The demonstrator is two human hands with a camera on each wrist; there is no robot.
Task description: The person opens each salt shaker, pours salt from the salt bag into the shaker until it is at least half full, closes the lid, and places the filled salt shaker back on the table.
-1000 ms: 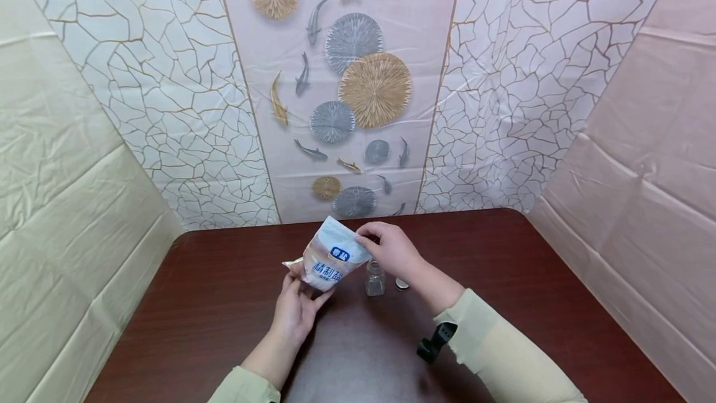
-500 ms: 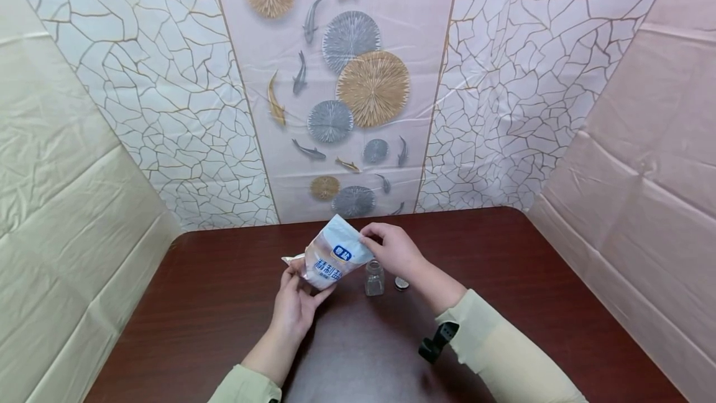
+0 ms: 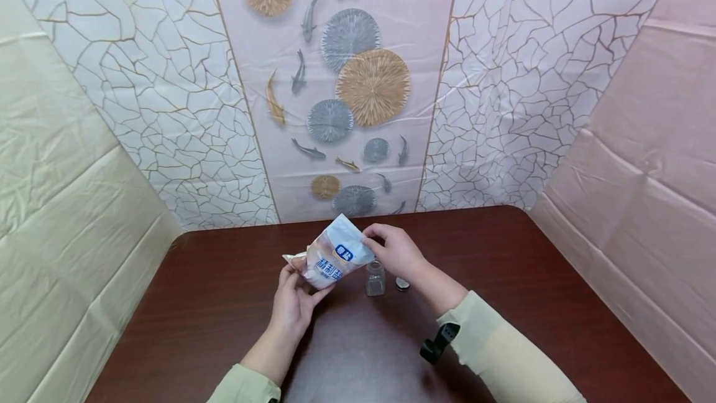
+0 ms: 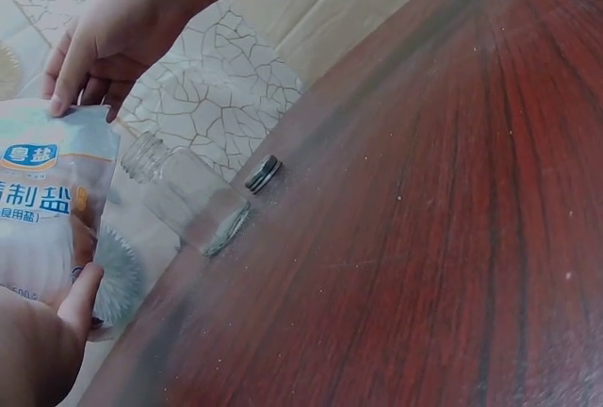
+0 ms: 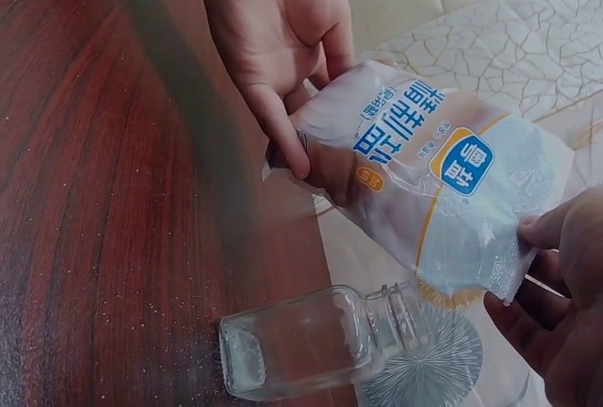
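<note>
A printed plastic bag of salt (image 3: 334,254) is held tilted above the table, its top toward the upper right. Around its lower end my left hand (image 3: 293,306) curls its fingers and thumb. My right hand (image 3: 396,247) pinches the bag's top corner between thumb and fingers. Just below that corner, a clear glass jar (image 5: 301,339) stands upright and uncapped, its threaded mouth close to the bag. Something pale shows at the jar's base; whether it is salt or thick glass, I cannot tell. To its right lies a small metal lid (image 4: 263,172).
The dark red wooden table (image 3: 212,303) carries scattered white grains, visible in both wrist views. Patterned cloth (image 3: 358,160) hangs behind its far edge, and plain cloth walls (image 3: 73,216) rise on both sides. A black wrist strap (image 3: 439,342) is on my right wrist.
The bag has tipped slightly further to the right, with its top corner shifting right along with my right hand. The jar and the lid stay in place.
</note>
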